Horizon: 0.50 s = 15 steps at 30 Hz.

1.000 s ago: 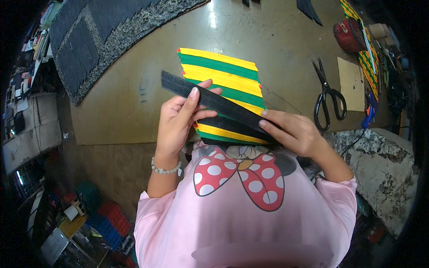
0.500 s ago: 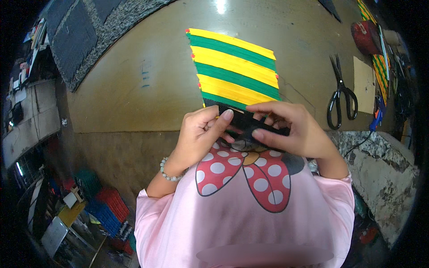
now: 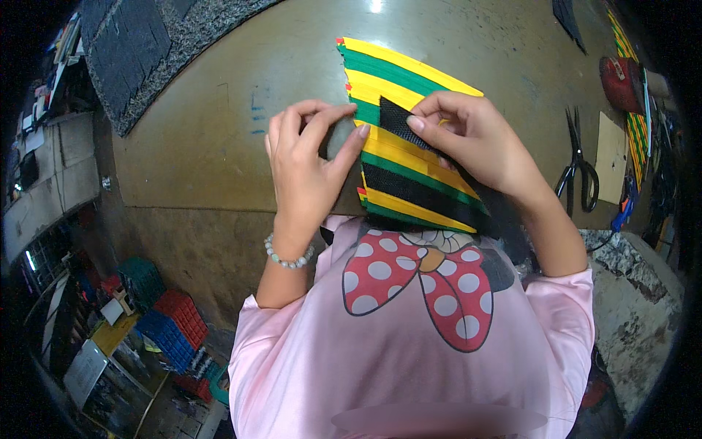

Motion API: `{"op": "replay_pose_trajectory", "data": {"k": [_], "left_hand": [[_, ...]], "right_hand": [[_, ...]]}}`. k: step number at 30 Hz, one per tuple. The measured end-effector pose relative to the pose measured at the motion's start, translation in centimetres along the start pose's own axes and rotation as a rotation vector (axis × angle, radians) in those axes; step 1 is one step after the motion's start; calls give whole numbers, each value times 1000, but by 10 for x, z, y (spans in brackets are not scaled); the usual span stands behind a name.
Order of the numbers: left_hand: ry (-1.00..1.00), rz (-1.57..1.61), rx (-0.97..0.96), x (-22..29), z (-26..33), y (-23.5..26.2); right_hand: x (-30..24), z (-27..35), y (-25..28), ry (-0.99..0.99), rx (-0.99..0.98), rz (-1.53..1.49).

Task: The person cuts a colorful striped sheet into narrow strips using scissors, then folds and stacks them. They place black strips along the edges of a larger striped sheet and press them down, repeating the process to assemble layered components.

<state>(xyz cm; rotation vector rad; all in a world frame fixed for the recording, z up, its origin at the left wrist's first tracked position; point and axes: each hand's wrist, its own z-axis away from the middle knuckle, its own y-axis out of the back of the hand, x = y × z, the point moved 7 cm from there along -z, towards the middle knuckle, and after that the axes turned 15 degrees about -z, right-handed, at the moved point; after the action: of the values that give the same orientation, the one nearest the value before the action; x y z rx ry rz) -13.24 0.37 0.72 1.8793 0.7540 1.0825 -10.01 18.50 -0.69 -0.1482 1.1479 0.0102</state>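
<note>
A striped piece of yellow, green and black bands (image 3: 409, 150) lies before me, reaching from the tabletop towards my chest, with small red bits along its left edge. My right hand (image 3: 468, 135) pinches a black woven strip (image 3: 395, 118) between thumb and fingers. The strip's pointed end lies over the striped bands, and its rest passes under my hand. My left hand (image 3: 311, 146) is at the left edge of the striped piece. Its thumb and index fingertips touch that edge a little apart, and the other fingers are bent.
Black-handled scissors (image 3: 578, 164) lie to the right, beside a tan card (image 3: 611, 157). Farther right are a dark red round object (image 3: 621, 82) and more striped strips (image 3: 638, 143). A dark speckled slab (image 3: 157, 73) occupies the far left. Plastic crates (image 3: 175, 329) stand below left.
My left hand has moved left and up to the piece's edge. My right hand has risen with the black strip. More of the striped piece shows, including a black band near me.
</note>
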Motion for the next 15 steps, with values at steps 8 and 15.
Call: {"op": "replay_pose_trajectory", "data": {"k": [8, 15], "left_hand": [[135, 17, -94, -23, 3, -16], [110, 41, -75, -25, 2, -16]], "right_hand": [[8, -29, -24, 213, 84, 337], [8, -28, -26, 181, 118, 425]]}}
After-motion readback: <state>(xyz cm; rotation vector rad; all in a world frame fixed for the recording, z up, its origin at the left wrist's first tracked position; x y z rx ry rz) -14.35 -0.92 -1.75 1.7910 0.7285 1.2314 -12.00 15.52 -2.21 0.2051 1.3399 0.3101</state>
